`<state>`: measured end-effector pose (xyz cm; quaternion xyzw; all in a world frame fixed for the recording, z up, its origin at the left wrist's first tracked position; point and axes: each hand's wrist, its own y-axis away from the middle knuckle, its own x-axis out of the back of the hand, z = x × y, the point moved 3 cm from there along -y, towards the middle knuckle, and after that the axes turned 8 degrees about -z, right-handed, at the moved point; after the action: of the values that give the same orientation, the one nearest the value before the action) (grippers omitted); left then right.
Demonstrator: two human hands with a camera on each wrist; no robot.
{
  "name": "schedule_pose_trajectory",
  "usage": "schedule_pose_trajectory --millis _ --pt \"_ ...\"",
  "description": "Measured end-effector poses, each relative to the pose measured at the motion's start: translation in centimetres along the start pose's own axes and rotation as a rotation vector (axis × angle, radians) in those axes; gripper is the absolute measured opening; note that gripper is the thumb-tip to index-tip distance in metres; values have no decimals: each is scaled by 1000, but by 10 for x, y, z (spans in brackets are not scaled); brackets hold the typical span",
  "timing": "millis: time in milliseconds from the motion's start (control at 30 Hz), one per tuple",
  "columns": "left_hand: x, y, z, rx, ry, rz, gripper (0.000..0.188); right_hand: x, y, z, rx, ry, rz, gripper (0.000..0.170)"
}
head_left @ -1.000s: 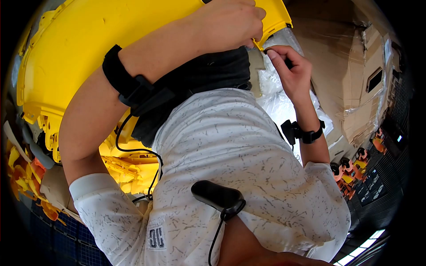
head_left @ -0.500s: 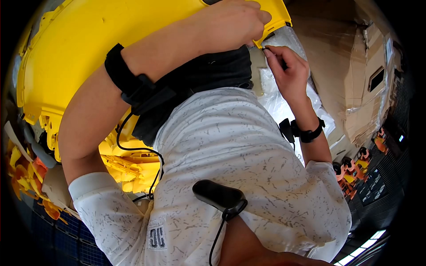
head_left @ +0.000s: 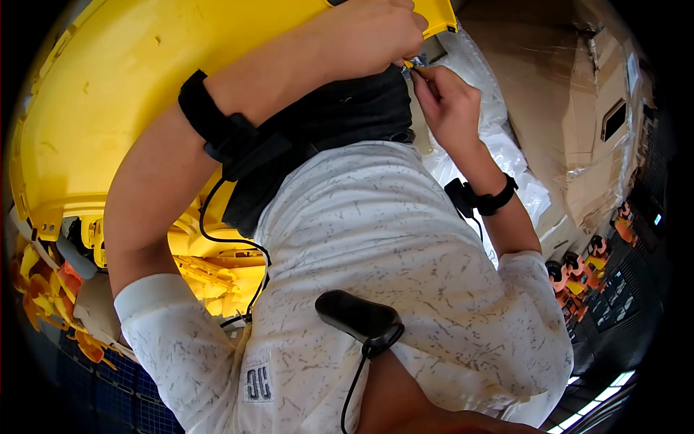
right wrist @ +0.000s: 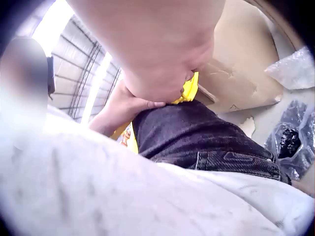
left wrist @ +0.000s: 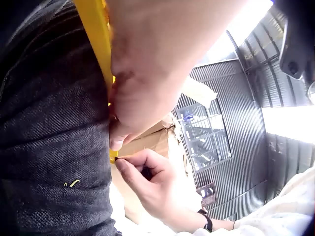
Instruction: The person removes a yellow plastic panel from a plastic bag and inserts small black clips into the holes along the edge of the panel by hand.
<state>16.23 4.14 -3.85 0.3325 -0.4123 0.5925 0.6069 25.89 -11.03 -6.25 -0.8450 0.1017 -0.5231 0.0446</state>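
Right fingertips pinching at the panel's yellow tip

The small dark piece [left wrist: 116,159] sits between my right thumb and forefinger, against the narrow yellow tip [left wrist: 113,154] that pokes out just past my left fingers; its own long axis is too small to make out. My right hand [head_left: 455,94] pinches it, palm turned in and wrist bent. My left hand [head_left: 387,32] is curled over the edge of the large, glossy yellow plastic panel [head_left: 94,108], knuckles up, forearm reaching across my front. The panel's long, curved body runs from my left fingers away to my left, under that forearm, while the tip points at my right fingertips. My own left hand hides much of the gripped edge from above.

Just below my fingers are my black denim trousers [head_left: 340,108]. Behind the right hand lies clear plastic wrapping [head_left: 473,79], with brown cardboard [head_left: 535,94] further right. More yellow moulded parts [head_left: 224,267] are heaped well to the left of my fingers, beyond the panel.
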Motion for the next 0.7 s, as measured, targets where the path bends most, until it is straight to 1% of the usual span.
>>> schedule_pose_trajectory --millis 67,100,167,233,300,367,400,433,500,533,600,633,700 --pt "0 2 0 -26 6 10 9 2 -4 8 -180 -240 -123 11" --pt "-1 2 1 -31 -21 25 9 4 -5 11 -186 -239 -120 11" --pt "-3 3 1 -39 -49 41 9 1 -9 17 -168 -301 -208 12" --pt "-4 3 -1 -65 -117 31 9 -4 -9 21 -159 -310 -189 12" --pt "-4 2 -2 -56 -111 41 8 -14 -4 20 -145 -325 -169 11" --pt "0 2 0 -50 -101 50 8 -20 2 10 -72 -169 23 10" --pt "2 2 -1 -41 -95 40 10 -19 2 5 -32 -88 49 8" --pt "5 1 -2 -33 -92 30 13 -21 0 4 -30 -87 54 8" --pt "5 0 -2 -32 -116 42 14 -23 1 2 -23 -20 121 7" --pt "6 -1 -2 -30 -138 54 14 -24 0 3 -25 -22 123 7" --pt "5 0 -1 -24 -152 36 14 -25 1 6 -66 -139 139 8" --pt "5 0 0 -15 -173 24 14 -24 -1 8 -70 -141 143 8" --pt "7 1 2 -20 -169 5 14 -21 -4 19 -131 -353 -13 9"
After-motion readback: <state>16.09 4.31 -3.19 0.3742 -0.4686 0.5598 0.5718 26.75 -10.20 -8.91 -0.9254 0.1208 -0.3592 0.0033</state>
